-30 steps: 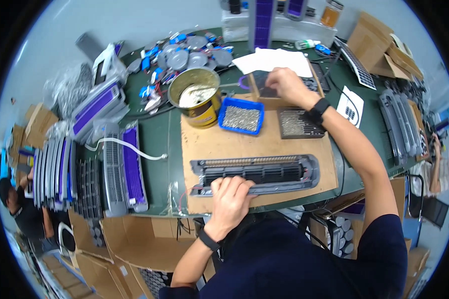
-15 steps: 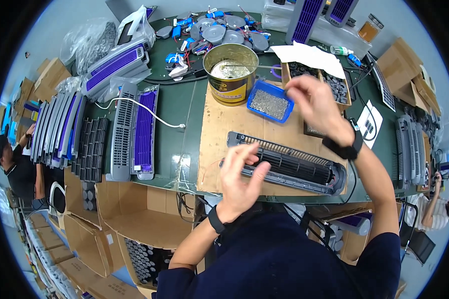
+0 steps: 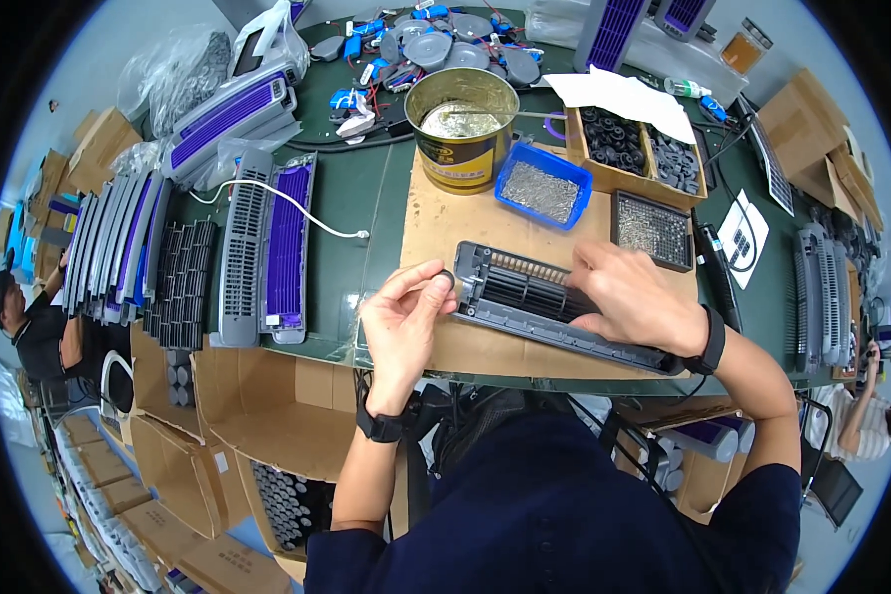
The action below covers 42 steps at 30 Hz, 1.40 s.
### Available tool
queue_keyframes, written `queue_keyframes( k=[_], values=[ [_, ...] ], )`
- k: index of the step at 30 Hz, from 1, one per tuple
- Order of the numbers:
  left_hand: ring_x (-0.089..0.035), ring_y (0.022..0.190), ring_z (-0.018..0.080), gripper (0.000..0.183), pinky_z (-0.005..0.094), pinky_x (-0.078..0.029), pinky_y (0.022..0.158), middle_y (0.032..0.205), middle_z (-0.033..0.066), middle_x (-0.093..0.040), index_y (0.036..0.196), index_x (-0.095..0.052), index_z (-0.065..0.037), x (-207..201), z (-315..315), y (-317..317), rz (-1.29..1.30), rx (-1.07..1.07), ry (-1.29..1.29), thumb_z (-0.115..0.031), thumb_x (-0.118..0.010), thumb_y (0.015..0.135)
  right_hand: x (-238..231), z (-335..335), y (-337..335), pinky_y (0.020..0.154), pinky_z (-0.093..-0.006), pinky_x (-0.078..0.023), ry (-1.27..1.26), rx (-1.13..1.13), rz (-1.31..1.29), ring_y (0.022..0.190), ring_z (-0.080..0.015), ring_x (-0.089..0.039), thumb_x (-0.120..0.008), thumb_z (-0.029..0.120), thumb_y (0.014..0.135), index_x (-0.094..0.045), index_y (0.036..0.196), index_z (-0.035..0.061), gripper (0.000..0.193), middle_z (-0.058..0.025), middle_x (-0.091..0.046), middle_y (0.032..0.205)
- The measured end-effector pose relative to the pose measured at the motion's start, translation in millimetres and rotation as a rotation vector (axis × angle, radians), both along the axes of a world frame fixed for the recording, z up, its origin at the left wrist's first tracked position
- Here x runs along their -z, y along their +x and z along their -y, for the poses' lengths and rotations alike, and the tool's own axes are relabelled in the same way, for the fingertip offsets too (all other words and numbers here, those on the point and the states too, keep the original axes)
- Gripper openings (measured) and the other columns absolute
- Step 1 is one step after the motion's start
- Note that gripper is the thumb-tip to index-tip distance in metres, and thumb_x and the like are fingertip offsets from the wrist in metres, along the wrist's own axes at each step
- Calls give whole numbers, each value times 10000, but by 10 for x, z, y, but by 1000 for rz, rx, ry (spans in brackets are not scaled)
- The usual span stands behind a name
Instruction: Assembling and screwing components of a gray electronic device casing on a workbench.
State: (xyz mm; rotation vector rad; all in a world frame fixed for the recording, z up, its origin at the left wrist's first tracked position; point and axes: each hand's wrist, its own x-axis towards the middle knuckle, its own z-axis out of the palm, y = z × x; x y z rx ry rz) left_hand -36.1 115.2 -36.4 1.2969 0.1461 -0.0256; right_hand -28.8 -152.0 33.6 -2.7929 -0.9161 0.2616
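On the brown cardboard sheet lies a long grey plastic housing with a black ribbed fan roller inside it. My left hand is beside the housing's left end, thumb and fingers pinching a small round black part. Over the right half of the housing is my right hand. Its fingers are curled down around the roller, and the hand hides that stretch of it. Behind the housing stand a blue tray of small metal pieces and a black tray of small parts.
An open tin can with a stick across it stands beside the blue tray. A divided box holds black and grey parts. Grey-purple housings and black rollers lie left. Cardboard boxes sit below. A co-worker works far left.
My right hand has come down from beside the blue tray onto the roller. My left hand has moved left off the housing and now pinches a visible black part. The housing's left end has shifted slightly.
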Motion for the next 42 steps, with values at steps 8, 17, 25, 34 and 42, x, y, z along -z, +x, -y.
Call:
queue_keyframes(
  k=[8, 17, 25, 34, 42],
  values=[
    [-684, 848, 127, 304, 260, -577, 771, 1024, 112, -713, 1208, -642, 58, 101, -1, 116, -62, 125, 129, 24, -662, 907, 5, 60, 59, 756, -433, -493, 57, 13, -124, 956, -323, -587, -848, 250, 672, -671, 914, -52, 426, -136, -523, 1040],
    [-679, 928, 140, 276, 267, -566, 847, 1070, 107, -704, 1123, -689, 43, 127, 14, 149, -102, 237, 120, 84, -687, 851, -34, 125, 42, 751, -417, -477, 156, 43, -206, 942, -308, -586, -833, 278, 686, -672, 913, -59, 437, -123, -526, 1037],
    [-680, 906, 144, 248, 268, -575, 825, 1019, 79, -689, 1038, -705, 52, 195, 51, 130, 36, 266, 131, 110, -729, 798, -40, 121, 46, 736, -410, -476, 141, 49, -211, 933, -300, -591, -832, 278, 671, -673, 877, -46, 415, -113, -534, 1024],
    [-673, 940, 144, 245, 263, -578, 821, 1050, 81, -677, 1061, -689, 57, 192, -14, 164, 20, 237, 215, 109, -699, 822, -3, 107, 23, 733, -399, -486, 130, 59, -165, 927, -288, -601, -842, 263, 643, -683, 871, -31, 405, -103, -541, 1013],
    [-696, 941, 200, 244, 275, -582, 825, 1060, 113, -685, 997, -709, 34, -61, -17, 282, 353, 244, 404, 168, -609, 820, -20, 85, 8, 715, -403, -490, 114, 53, -138, 906, -291, -595, -848, 250, 619, -667, 842, -20, 394, -98, -528, 982]
  ],
)
